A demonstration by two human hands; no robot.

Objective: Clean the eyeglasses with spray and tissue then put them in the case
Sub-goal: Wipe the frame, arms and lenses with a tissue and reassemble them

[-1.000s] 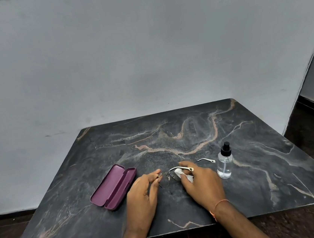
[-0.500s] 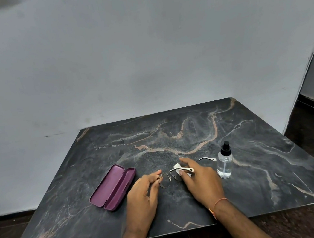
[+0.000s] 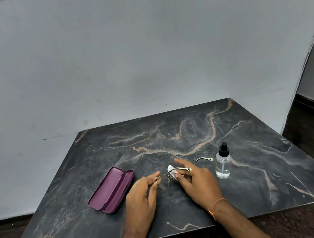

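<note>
- Two hands meet over the near middle of the dark marbled counter (image 3: 253, 147): the left hand (image 3: 141, 193) pinches the eyeglasses (image 3: 164, 182) by the frame's left end, and the right hand (image 3: 196, 182) pinches a small white tissue (image 3: 171, 173) against the right lens, thumb on the near side, index finger stretched out above.
- Held just above the counter, the eyeglasses have their temple arms pointing away toward the right; one pale temple tip shows over the right hand's knuckles, the other farther off near the spray bottle (image 3: 223, 162).
- That bottle stands upright to the right of the hands, capped and untouched — by my reading the spraying is done and the wiping step is in hand.
- Open and lying flat to the left of the left hand, the purple case (image 3: 111, 190) has nothing visible inside it.
- Judged from this, roughly the middle of the task: the left lens looks bare of tissue, so the next move likely calls for shifting the tissue across to it while the left hand keeps the frame steady, then folding the temples before the case.
- Set against the frame half a second back, the tissue shows more plainly past the right thumb and the right index finger has lifted straighter; the left hand's pinch, the case and the bottle sit as they did.
</note>
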